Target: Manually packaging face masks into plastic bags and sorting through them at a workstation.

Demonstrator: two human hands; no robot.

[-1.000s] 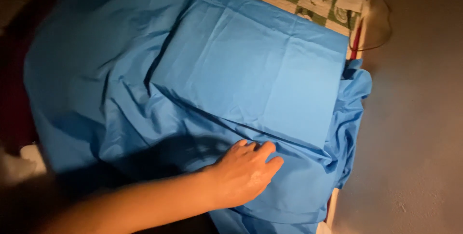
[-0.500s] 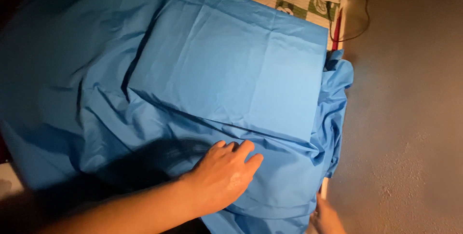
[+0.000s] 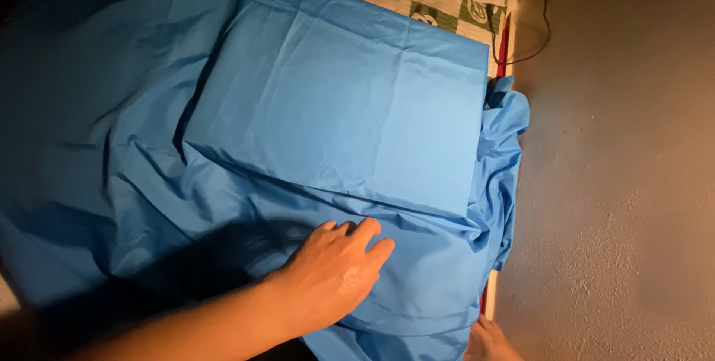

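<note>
Under our left hand (image 3: pixel 335 275), flat and unclenched, palm down: loose blue sheet (image 3: pixel 246 212), rumpled. Just beyond the fingertips: folded blue panel (image 3: pixel 342 108). At lower right: our right hand (image 3: pixel 488 340), grip untellable.

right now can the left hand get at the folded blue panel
Probably yes: the left hand lies flat on the blue sheet, just short of the folded panel, with only loose cloth between.

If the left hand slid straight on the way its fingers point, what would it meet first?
The left hand lies flat on the rumpled blue sheet, fingers pointing up and right. Going on, it would probably first meet the near edge of the folded blue panel, just beyond the fingertips.
</note>
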